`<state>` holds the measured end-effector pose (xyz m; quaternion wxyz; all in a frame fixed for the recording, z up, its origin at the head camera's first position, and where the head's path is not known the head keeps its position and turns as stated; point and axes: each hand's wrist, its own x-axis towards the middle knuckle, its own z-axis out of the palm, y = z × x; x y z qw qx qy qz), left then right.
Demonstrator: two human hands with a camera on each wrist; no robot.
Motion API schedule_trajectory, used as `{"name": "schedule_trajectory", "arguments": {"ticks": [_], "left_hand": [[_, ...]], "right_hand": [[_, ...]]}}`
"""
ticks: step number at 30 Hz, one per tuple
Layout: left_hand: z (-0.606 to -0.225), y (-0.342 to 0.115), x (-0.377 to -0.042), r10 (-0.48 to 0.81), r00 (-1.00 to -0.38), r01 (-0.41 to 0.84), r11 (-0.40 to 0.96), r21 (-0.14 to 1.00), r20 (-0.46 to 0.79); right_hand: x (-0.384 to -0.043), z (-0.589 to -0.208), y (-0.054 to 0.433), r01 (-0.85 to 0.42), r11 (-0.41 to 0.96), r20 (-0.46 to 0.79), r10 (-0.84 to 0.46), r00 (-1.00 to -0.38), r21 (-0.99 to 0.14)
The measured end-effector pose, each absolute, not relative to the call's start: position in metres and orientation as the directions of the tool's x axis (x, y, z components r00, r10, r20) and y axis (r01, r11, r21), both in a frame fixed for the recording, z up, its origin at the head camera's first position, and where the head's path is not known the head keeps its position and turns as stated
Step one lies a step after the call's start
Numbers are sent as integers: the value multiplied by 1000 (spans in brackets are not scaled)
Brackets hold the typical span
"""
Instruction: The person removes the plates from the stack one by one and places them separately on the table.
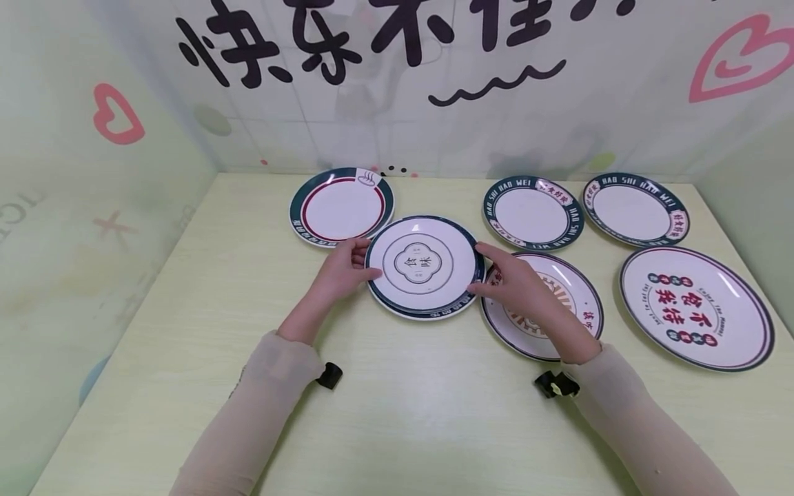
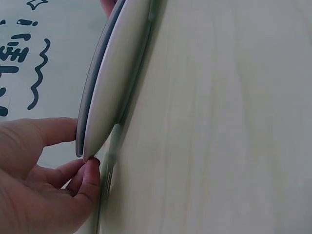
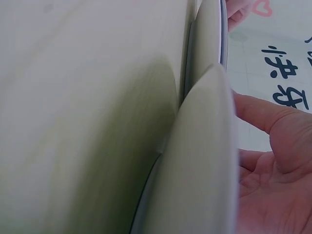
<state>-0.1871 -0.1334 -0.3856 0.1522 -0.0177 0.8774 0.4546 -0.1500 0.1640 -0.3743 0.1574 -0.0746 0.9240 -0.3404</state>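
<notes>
A round white plate with a dark blue-green rim and a flower-shaped emblem is held between both hands at mid-table. My left hand pinches its left edge, thumb on top and fingers under the rim. In the left wrist view, the plate edge shows two layered rims, like one plate lying on another. My right hand grips the right edge, above a plate with an orange print. In the right wrist view, this nearer plate hides part of the right fingers.
A red-ringed plate lies behind the left hand. Two green-rimmed lettered plates stand at the back right. A larger plate with red characters lies far right. Printed walls enclose the table at the back and sides.
</notes>
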Motion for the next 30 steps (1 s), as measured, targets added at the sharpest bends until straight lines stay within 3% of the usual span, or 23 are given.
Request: {"name": "schedule_trajectory", "arguments": {"ticks": [16,30], "left_hand": [[-384,-144,-187,97,-947,-180,626,759,-305],[-380,-152,-188,63,-943,-236,563,792,-327]], "right_hand": [[-150,-375,164,-50,760,-227,-255,-940,-647],[-150,-375,165,-69,759,-216,-270,-938,-647]]}}
